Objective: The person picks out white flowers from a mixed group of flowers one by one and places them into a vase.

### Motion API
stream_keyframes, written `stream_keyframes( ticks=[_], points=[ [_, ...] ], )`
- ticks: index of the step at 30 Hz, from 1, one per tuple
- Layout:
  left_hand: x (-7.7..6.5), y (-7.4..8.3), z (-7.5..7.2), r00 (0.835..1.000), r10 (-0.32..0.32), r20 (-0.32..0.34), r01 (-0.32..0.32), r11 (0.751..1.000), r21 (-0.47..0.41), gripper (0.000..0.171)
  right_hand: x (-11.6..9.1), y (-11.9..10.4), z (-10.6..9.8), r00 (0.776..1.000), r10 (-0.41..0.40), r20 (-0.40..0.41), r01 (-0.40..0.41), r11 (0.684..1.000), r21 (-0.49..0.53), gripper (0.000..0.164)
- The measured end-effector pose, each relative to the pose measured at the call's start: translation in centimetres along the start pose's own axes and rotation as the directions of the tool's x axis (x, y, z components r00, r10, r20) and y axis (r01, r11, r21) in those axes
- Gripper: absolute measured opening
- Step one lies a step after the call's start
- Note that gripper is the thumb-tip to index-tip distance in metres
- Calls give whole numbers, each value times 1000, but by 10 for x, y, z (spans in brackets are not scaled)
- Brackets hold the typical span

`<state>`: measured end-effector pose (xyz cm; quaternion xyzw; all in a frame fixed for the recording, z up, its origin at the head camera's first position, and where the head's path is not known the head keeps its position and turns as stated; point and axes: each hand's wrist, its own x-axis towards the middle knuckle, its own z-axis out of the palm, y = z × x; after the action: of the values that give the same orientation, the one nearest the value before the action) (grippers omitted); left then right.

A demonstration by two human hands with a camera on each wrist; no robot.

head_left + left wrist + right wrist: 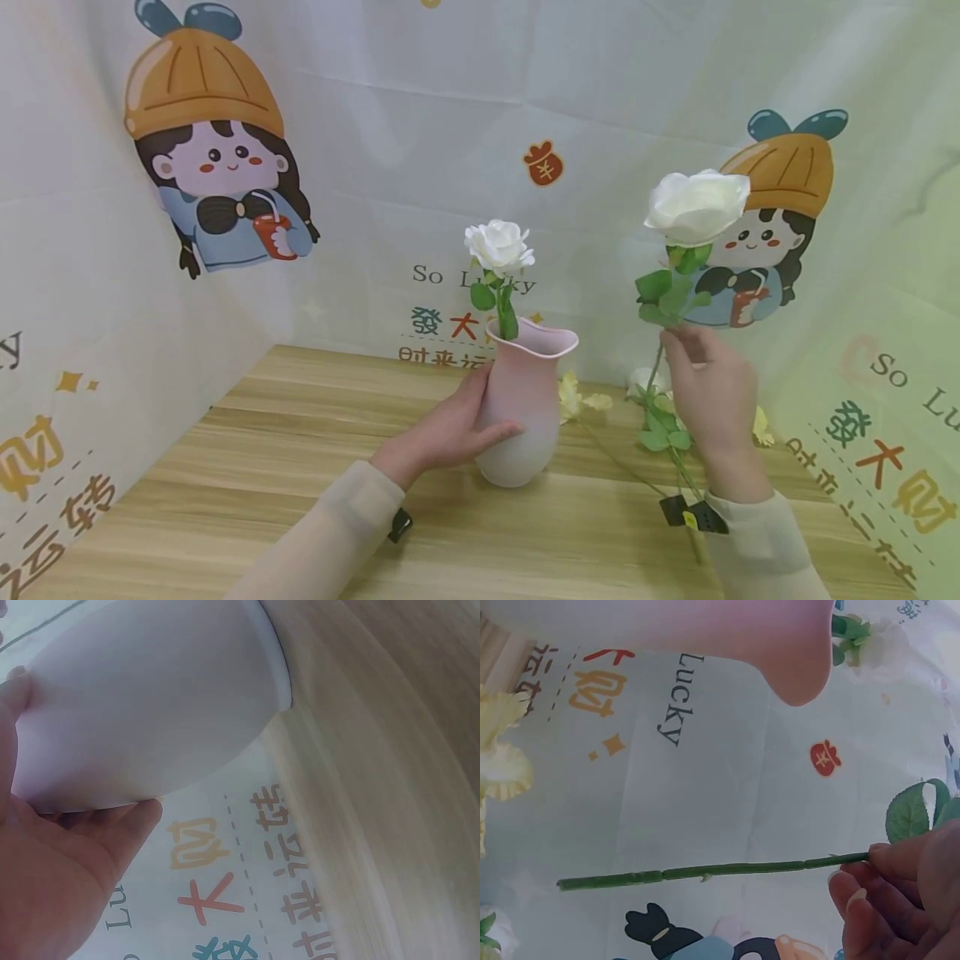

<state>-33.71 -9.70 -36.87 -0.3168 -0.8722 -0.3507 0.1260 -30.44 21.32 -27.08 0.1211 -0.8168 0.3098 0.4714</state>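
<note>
My left hand [448, 427] holds the pink-and-white vase [525, 408] round its body, thumb across the front and fingers at its far side. In the left wrist view the pale vase wall [150, 697] fills much of the picture. A white rose [501, 247] stands in the vase, leaning on the left of the wavy rim. To the vase's right, my right hand [712, 404] pinches the stem of another white rose [697, 204] just under its leaves, bloom up. The right wrist view shows the bare green stem [735, 868] reaching out below the fingers, apart from the vase.
Behind the right hand, more flowers lie on the wooden table [315, 450], among them a yellow flower [573, 398] and a white one with green leaves [660, 425]. Black tags [705, 517] sit by the right sleeve. A printed cloth [390, 125] hangs behind.
</note>
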Motion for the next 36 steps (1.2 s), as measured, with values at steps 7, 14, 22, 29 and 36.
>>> stream_keyframes(
  ticks=[7, 14, 22, 29, 36],
  points=[
    [0, 1, -1, 1000, -5, 2, 5, 1000, 2, 97, 1, -9, -3, 995, -40, -94, 43, 999, 22, 13],
    [-1, 1, -2, 1000, -2, -2, 2, 1000, -5, 98, 3, -17, -3, 994, -37, -102, 43, 998, 56, 14],
    [-1, 0, -2, 1000, -7, -4, 7, 1000, 2, 98, 6, -31, 3, 996, -15, -85, 22, 996, 84, 17],
    [-1, 1, -1, 1000, 3, -6, -3, 1000, 3, 96, 8, -43, 5, 993, -7, -119, 25, 988, 150, 12],
    [0, 2, -1, 1000, 4, -1, -4, 1000, -4, 96, 7, -50, 1, 968, -12, -251, 80, 961, 264, 9]
  ],
)
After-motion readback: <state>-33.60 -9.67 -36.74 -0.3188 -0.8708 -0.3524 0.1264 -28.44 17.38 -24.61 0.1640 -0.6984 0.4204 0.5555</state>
